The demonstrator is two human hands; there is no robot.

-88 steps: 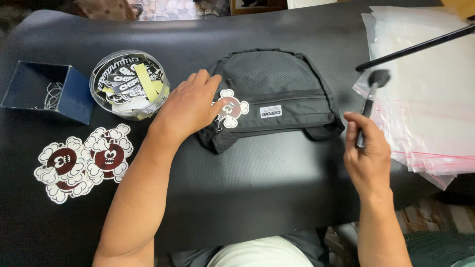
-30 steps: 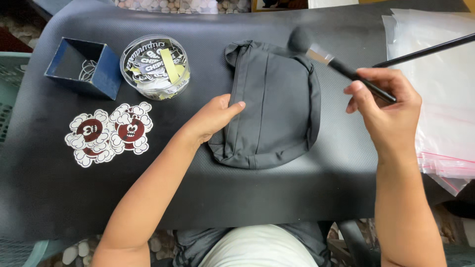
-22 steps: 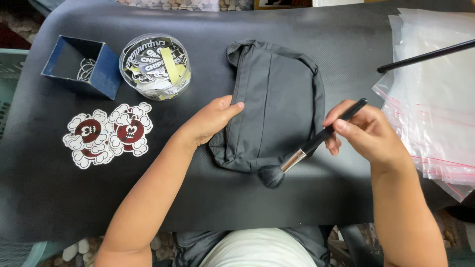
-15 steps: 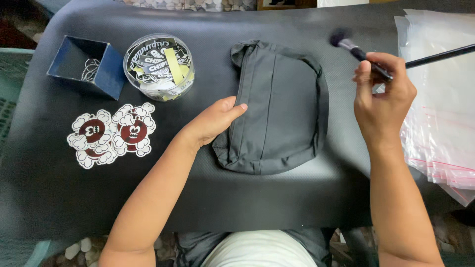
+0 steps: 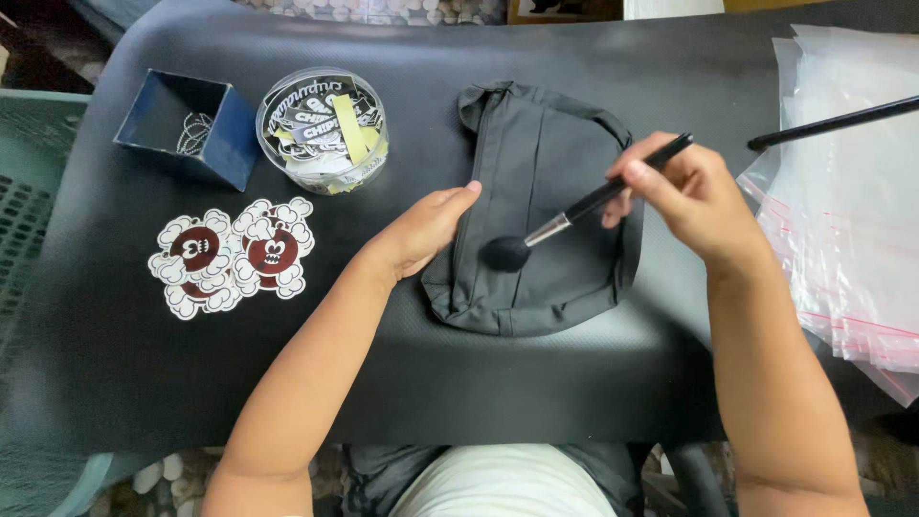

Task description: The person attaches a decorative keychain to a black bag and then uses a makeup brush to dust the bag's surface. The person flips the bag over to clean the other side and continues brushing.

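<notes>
A black fabric pouch (image 5: pixel 555 206) lies plain side up on the black mat (image 5: pixel 431 373), its zipper edge to the left. My left hand (image 5: pixel 421 230) rests flat against the pouch's left edge, fingers together, holding nothing. My right hand (image 5: pixel 694 196) grips the black handle of a soft round brush (image 5: pixel 565 225). The brush's dark head touches the middle of the pouch.
A round clear tub (image 5: pixel 323 129) of printed tags and a small blue box (image 5: pixel 187 124) stand at the back left. Two red-and-white cartoon patches (image 5: pixel 230 254) lie left of my arm. A stack of clear zip bags (image 5: pixel 852 201) lies at right, with a black rod (image 5: pixel 833 123) across it.
The pouch was turned over, hiding its label and patch. My right hand has swept the brush from the pouch's top right down onto its middle. My left hand stays at the left edge.
</notes>
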